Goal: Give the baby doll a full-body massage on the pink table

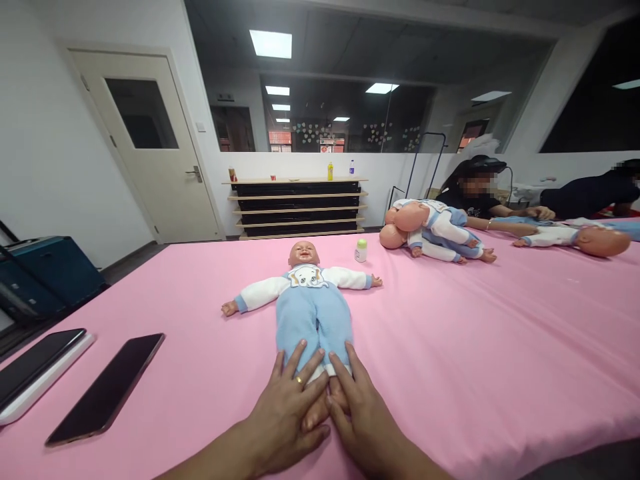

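Observation:
A baby doll in light blue trousers and a white-sleeved top lies on its back on the pink tablecloth, head away from me, arms spread. My left hand, with a ring on one finger, rests over the doll's lower leg on the left, fingers stretched and spread. My right hand lies over the other lower leg, fingers also extended. The doll's bare feet show between my hands. Neither hand is wrapped round a leg. A small white jar with a green lid stands beyond the doll's right-hand side.
At the left lie a black phone and another dark device on a white base. Several dolls are piled at the far right. A person in a black cap handles another doll. A blue suitcase stands off the table's left.

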A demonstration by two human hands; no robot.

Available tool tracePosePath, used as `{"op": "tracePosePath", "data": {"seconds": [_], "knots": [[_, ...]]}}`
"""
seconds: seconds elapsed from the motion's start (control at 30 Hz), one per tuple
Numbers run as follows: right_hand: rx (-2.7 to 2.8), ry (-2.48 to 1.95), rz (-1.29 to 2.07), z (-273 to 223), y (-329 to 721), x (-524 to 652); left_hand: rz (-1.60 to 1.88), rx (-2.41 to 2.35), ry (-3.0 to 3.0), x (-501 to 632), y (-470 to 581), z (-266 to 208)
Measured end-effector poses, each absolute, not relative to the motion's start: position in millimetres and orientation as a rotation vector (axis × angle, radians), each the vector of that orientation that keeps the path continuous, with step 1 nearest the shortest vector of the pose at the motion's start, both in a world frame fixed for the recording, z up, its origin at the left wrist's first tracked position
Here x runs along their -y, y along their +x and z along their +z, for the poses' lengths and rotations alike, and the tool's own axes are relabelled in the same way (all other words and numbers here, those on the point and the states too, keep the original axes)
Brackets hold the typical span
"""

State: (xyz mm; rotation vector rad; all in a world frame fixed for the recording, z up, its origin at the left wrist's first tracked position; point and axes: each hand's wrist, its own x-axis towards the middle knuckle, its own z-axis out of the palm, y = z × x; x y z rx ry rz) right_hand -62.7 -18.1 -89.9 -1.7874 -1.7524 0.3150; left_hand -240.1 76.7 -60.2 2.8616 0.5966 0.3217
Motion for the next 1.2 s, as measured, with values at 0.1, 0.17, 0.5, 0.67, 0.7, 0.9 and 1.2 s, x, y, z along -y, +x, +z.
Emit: {"op": "tracePosePath", "data": {"seconds": [0.1,0.17,0.5,0.67,0.7,0.9,1.2], "knots": [[1.738,-1.789,0.249,-85,-66,10,0.427,-0.557,2.858,-79,-229,-64],[1.724,-1.808,0.244,-80,-70,7,0.52,-0.521,2.85,-80,-223,-65],[1.829,-1.99,0.324,-28,-65,17,0.442,-0.513,2.79,-96,-247,-26],[1.899,-2.032,0.245,-44,-55,16,0.436,-0.505,2.814,-98,-262,-33],[1.909,-2.021,0.197,-53,-52,17,0.438,-0.5,2.824,-99,-264,-38],[1.868,-1.917,0.019,-89,-24,19,0.421,-0.456,2.841,-96,-276,-49],[1.874,-1.897,0.031,-17,6,29,0.762,-0.275,2.698,-112,-269,19]]}}
